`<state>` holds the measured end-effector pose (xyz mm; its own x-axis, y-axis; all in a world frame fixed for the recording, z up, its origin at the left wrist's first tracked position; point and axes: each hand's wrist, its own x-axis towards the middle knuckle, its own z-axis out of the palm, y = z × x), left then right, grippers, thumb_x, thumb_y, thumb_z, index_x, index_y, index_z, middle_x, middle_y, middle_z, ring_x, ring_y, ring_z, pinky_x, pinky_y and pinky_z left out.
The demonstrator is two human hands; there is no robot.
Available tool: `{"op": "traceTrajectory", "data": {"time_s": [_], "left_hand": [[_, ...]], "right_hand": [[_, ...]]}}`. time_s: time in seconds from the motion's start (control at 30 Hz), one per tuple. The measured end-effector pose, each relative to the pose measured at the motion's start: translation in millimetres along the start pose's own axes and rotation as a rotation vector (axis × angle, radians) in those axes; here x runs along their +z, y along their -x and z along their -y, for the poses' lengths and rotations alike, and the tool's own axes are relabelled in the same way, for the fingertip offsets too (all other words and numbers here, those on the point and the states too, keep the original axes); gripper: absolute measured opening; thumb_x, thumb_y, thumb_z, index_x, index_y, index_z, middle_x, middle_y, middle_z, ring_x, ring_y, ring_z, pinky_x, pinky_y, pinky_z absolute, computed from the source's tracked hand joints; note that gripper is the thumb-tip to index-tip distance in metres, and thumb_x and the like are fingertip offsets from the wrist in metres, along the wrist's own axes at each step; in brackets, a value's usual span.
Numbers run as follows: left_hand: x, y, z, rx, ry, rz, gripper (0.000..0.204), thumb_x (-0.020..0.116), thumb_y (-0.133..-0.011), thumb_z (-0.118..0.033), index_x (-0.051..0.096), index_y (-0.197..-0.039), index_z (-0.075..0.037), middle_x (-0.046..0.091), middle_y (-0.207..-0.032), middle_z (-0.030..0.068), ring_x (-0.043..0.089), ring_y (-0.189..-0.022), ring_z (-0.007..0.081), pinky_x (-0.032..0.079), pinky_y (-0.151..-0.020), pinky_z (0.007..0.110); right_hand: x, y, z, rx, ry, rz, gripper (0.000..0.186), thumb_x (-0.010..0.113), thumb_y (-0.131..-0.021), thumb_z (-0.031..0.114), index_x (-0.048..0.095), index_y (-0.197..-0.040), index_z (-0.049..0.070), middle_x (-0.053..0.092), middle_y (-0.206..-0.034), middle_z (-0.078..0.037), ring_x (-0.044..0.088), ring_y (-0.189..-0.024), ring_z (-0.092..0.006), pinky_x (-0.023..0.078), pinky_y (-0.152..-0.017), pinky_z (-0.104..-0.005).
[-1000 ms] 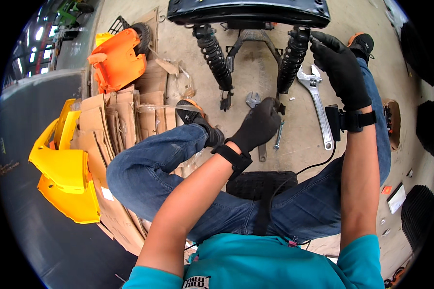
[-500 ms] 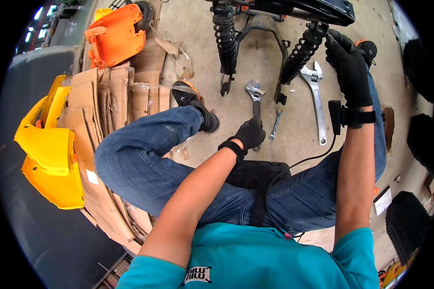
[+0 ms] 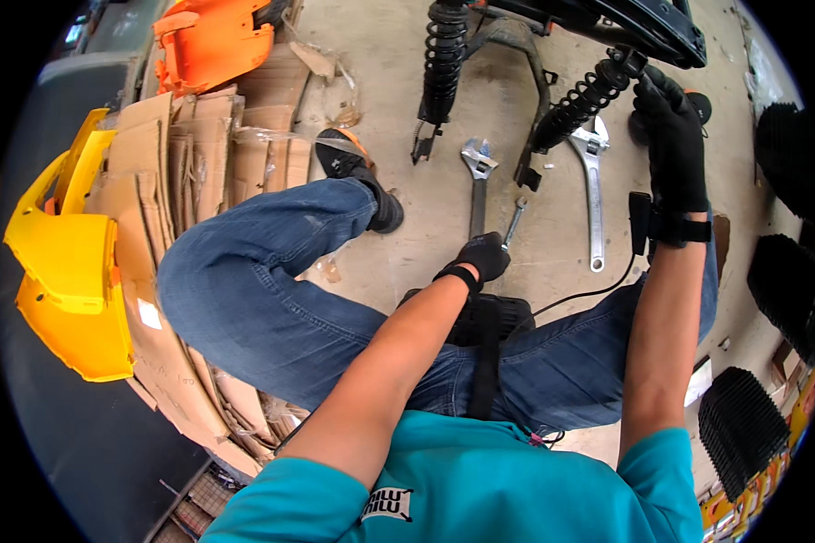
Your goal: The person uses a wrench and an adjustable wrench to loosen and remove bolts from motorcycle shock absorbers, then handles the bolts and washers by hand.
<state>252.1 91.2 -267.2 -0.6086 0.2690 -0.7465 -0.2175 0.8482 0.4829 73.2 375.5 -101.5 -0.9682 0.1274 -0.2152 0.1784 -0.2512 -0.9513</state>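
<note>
My left hand (image 3: 485,256), in a black glove, is closed at the lower end of a long silver bolt (image 3: 515,223) on the floor. Beside it lies an adjustable wrench (image 3: 479,185) with a dark handle, its jaws pointing away from me. My gloved right hand (image 3: 675,131) is raised to the upper mount of the right black coil-spring shock absorber (image 3: 589,98). Its fingers are pinched there, and what they hold is hidden. A second shock absorber (image 3: 442,63) hangs at the left from the black frame (image 3: 647,27).
A larger silver adjustable wrench (image 3: 594,199) lies right of the bolt. Flattened cardboard (image 3: 190,163) is stacked at my left, with yellow plastic panels (image 3: 68,262) and an orange panel (image 3: 213,45). Black ridged pieces (image 3: 743,425) stand at the right. A cable runs to my right wrist.
My left hand has let go of the dark-handled wrench and moved right to the bolt. My right hand stays at the shock absorber's mount. The whole view has shifted slightly.
</note>
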Motion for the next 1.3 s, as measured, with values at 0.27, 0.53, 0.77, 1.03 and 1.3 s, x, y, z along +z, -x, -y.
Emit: {"op": "traceTrajectory", "data": {"time_s": [0.27,0.53,0.77,1.03,1.3], "left_hand": [[-2,-3,11,0.067,0.148,0.081,0.030,0.064,-0.089,-0.034,0.069,-0.087,-0.004,0.068,-0.075,0.0134,0.068,-0.064,0.0255,0.053,-0.063,0.040],[-11,-1,4,0.252,0.240,0.073,0.018,0.055,-0.093,-0.015,0.067,-0.094,-0.002,0.066,-0.073,0.0086,0.066,-0.060,0.0184,0.053,-0.058,0.033],[-24,8,-8,0.134,0.368,0.135,0.017,0.056,-0.092,-0.016,0.065,-0.097,-0.003,0.062,-0.072,0.0070,0.062,-0.059,0.0161,0.052,-0.054,0.032],[-18,4,5,0.069,0.400,0.187,0.016,0.060,-0.087,-0.016,0.062,-0.093,-0.001,0.062,-0.070,0.0094,0.065,-0.059,0.0184,0.052,-0.054,0.033],[-30,12,-12,-0.057,0.588,0.192,0.015,0.059,-0.094,-0.019,0.060,-0.093,-0.004,0.058,-0.070,0.0065,0.057,-0.055,0.0158,0.049,-0.049,0.033]], "right_hand": [[12,5,2,-0.066,0.071,-0.080,0.026,0.066,-0.096,0.020,0.066,-0.119,0.008,0.059,-0.082,0.005,0.052,-0.068,-0.0047,0.040,-0.060,-0.0198],[8,4,4,-0.003,0.063,-0.061,0.033,0.068,-0.095,0.023,0.065,-0.122,0.004,0.065,-0.094,0.000,0.060,-0.086,-0.0088,0.050,-0.075,-0.0246],[9,9,1,-0.217,0.227,-0.031,0.029,0.068,-0.094,0.020,0.066,-0.117,0.003,0.068,-0.093,-0.003,0.062,-0.078,-0.0089,0.052,-0.070,-0.0244],[27,14,1,-0.174,0.055,-0.157,0.024,0.069,-0.093,0.017,0.065,-0.112,0.003,0.066,-0.087,0.000,0.058,-0.070,-0.0065,0.050,-0.064,-0.0230],[21,14,-5,-0.228,0.112,-0.189,0.023,0.066,-0.092,0.019,0.069,-0.101,-0.001,0.069,-0.079,-0.007,0.062,-0.070,-0.0120,0.051,-0.063,-0.0294]]}}
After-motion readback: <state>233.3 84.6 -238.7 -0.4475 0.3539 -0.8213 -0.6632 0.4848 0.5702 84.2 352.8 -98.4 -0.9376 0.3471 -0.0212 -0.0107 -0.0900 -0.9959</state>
